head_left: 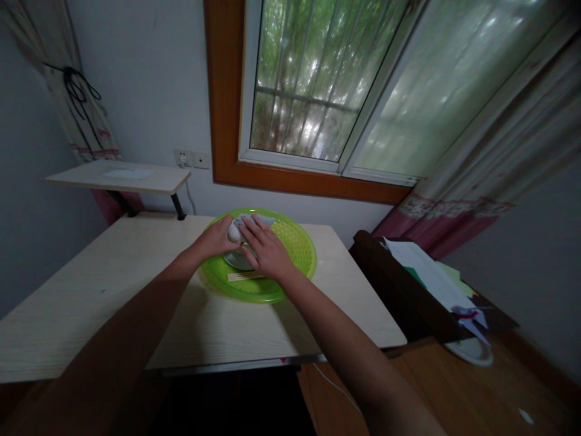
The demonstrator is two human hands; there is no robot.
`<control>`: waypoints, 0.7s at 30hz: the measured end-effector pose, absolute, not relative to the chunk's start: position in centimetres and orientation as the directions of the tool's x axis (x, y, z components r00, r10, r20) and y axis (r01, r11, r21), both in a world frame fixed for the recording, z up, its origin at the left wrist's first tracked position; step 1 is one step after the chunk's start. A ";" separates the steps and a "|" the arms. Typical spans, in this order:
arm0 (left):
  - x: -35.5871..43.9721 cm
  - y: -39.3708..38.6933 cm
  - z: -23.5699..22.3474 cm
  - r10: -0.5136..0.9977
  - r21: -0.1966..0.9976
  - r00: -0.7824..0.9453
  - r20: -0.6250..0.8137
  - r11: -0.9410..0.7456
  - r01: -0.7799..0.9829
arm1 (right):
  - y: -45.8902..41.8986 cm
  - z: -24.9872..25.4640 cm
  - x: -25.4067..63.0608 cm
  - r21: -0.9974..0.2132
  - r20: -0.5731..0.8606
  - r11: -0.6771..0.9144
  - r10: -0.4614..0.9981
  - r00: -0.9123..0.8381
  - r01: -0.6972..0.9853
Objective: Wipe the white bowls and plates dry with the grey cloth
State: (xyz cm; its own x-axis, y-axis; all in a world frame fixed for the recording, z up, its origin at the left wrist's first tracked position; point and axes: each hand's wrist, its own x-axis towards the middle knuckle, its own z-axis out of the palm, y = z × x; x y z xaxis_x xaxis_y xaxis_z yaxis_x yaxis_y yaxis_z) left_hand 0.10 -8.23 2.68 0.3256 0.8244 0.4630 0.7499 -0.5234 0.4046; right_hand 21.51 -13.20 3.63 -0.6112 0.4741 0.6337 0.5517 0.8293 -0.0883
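Both hands are together over a round green plastic tray [302, 242] with a woven-looking surface. My left hand [216, 236] grips a pale rounded object [234, 232] at its left side; its exact kind is unclear. A light grey cloth [265, 218] lies against that object, and my right hand [269, 249] presses it there, fingers over the cloth. Beneath the hands, a greyish round dish [236, 260] sits in the tray, partly hidden. Pale thin sticks [242, 276], possibly chopsticks, lie in front of the dish.
The tray stands on a light wooden table [149, 254] by a window. On the left is a small raised shelf [118, 177] with a paper on top. To the right stands a dark brown piece of furniture [379, 278] with papers [431, 275]. A white cable [338, 387] hangs below the table.
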 end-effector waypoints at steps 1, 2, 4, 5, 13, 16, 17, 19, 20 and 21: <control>0.1 -8.2 2.7 0.826 0.400 0.322 0.462 -0.519 0.756 | -13.1 3.6 21.5 -0.110 0.644 0.819 0.490 -0.587 0.563; 0.0 -8.2 2.6 0.828 0.396 0.319 0.460 -0.513 0.762 | -13.0 3.5 21.5 -0.136 0.657 0.809 0.506 -0.559 0.572; -0.1 -8.1 2.5 0.832 0.385 0.313 0.458 -0.503 0.774 | -12.6 3.2 21.7 -0.201 0.678 0.786 0.543 -0.496 0.585; -0.1 -8.1 2.5 0.832 0.378 0.313 0.458 -0.501 0.778 | -12.4 3.0 21.7 -0.239 0.684 0.772 0.564 -0.463 0.589; -0.2 -8.3 2.6 0.826 0.364 0.323 0.462 -0.508 0.780 | -10.4 1.8 22.5 -0.497 0.639 0.652 0.722 -0.267 0.572; -0.2 -8.3 2.6 0.832 0.372 0.313 0.459 -0.500 0.782 | -10.3 1.7 22.6 -0.505 0.644 0.656 0.719 -0.262 0.560; -0.3 -8.2 2.5 0.832 0.372 0.313 0.459 -0.499 0.783 | -10.4 1.7 22.6 -0.489 0.650 0.668 0.708 -0.278 0.561; -0.3 -8.1 2.4 0.830 0.370 0.316 0.460 -0.503 0.781 | -10.8 2.0 22.6 -0.429 0.664 0.703 0.671 -0.329 0.568; -0.3 -8.0 2.4 0.829 0.369 0.317 0.460 -0.504 0.781 | -11.1 2.2 22.5 -0.386 0.671 0.723 0.647 -0.363 0.573; -0.3 -8.0 2.3 0.830 0.369 0.315 0.461 -0.502 0.782 | -11.4 2.5 22.4 -0.339 0.675 0.743 0.619 -0.402 0.577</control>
